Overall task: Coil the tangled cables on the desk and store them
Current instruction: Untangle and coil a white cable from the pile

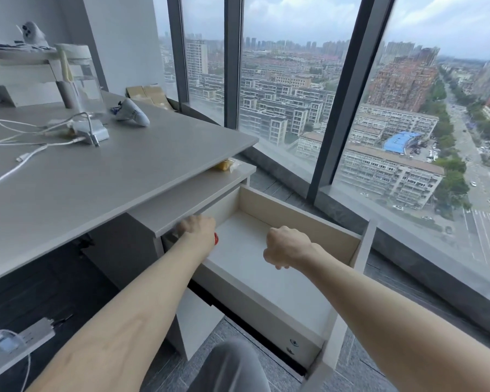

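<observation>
**Inspector:** Status of the task?

**Assessor:** Barely begun, by my reading. The cables (57,126) lie loose and tangled on the desk (142,165), running out to the left from a white charger (94,131). I see no coil anywhere. The drawer (294,219) below the desk's right end is pulled well out, and its floor shows nothing stored except a small red thing (216,239) near the back left corner. I cannot identify it.

**Inspector:** Left hand?

**Assessor:** The left hand (196,227) reaches into the rear of the drawer, under the cabinet top. Its fingers are hidden past the knuckles, so I cannot tell whether it grips anything. The red thing sits just beside its wrist.

**Inspector:** Right hand?

**Assessor:** The right hand (287,247) hangs over the middle of the drawer, back toward the camera and fingers curled under. Nothing shows in it, and no cable trails from it.

**Inspector:** Cables relative to the hands?

**Assessor:** Well apart. The cables are up on the desktop, to the left of both hands and behind them. Both hands are down at drawer level. Neither touches a cable.

**Inspector:** What remains?

**Assessor:** Everything of substance, in my judgement: untangling, coiling each cable, and placing the coils in the drawer. Only the storage place appears ready.
</observation>
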